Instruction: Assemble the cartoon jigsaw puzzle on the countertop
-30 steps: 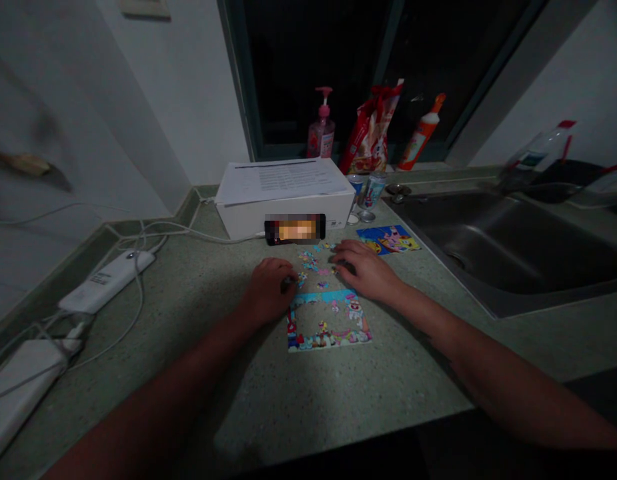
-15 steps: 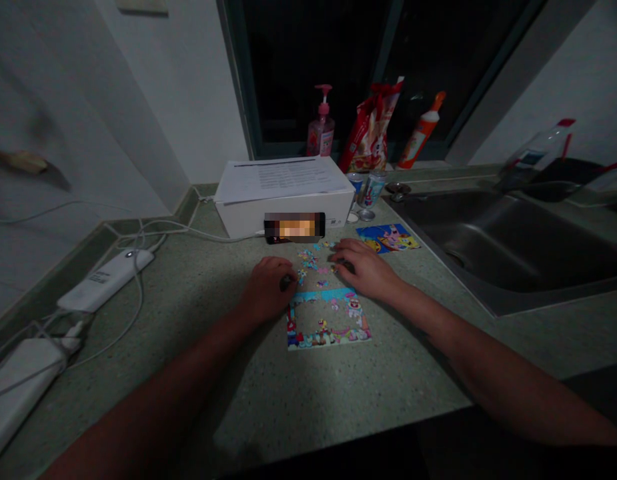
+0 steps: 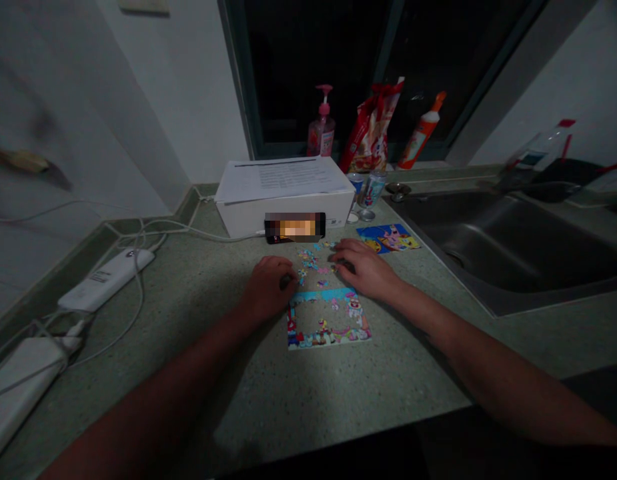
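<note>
A jigsaw frame (image 3: pixel 329 342) lies on the counter before me, its cartoon border joined and its middle mostly bare counter. Loose jigsaw pieces (image 3: pixel 309 257) are spread just beyond it. My left hand (image 3: pixel 271 285) rests by the frame's upper left corner, fingers curved, with a dark gap between thumb and forefinger. On the other side of the pieces, my right hand (image 3: pixel 362 265) lies with bent fingers apart, their tips beside a few pieces. I see nothing held in either hand, though the undersides are in shadow. A blue cartoon picture card (image 3: pixel 401 238) sits past my right hand.
A phone (image 3: pixel 295 228) leans on a white box (image 3: pixel 283 210), with a cable running left to a power bank (image 3: pixel 105 279). Cans (image 3: pixel 373 190) stand right of the box. A steel sink (image 3: pixel 513 253) is at the right. Bottles and a red bag (image 3: pixel 372 130) line the windowsill.
</note>
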Demonstrator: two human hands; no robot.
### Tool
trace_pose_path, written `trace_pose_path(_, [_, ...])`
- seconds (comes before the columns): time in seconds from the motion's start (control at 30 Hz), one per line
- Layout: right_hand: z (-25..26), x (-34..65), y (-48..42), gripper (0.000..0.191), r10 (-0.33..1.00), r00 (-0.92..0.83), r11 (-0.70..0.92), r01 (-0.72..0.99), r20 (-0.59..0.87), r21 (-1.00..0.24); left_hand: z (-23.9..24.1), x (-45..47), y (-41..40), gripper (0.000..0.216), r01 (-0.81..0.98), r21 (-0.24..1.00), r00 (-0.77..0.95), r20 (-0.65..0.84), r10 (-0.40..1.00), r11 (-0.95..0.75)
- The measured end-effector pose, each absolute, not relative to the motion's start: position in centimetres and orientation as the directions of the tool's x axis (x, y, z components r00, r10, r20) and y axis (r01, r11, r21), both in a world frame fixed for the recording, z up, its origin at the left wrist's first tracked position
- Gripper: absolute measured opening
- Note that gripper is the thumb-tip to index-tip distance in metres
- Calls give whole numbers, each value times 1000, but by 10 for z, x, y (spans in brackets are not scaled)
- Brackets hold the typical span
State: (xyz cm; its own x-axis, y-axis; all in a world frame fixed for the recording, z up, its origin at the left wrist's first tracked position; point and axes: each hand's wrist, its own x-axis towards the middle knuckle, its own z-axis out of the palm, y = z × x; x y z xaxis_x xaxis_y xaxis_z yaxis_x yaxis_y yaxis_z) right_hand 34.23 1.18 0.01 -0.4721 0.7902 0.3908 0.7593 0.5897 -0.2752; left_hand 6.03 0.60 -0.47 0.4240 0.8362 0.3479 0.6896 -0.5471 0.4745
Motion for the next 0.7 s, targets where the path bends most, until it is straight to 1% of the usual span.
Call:
trace_pose_path(0.2, [-1,344,12,20,790,-469,588,761,396,-273,-10,57,11,10,690,525,335,379,863,-498])
trace_pose_path(0.33, [0,344,12,21,795,-463,583,761,391,-285,-14,55,13,10,703,533,291,388,874,-471])
trace_pose_path(0.47, [1,344,12,23,800,-455,580,755,392,-307,-14,55,12,13,705,513,322,385,865,-490])
trace_pose_path(0.7, [1,343,12,22,804,-454,575,759,383,-305,-12,58,10,23,703,431,436,365,822,-565])
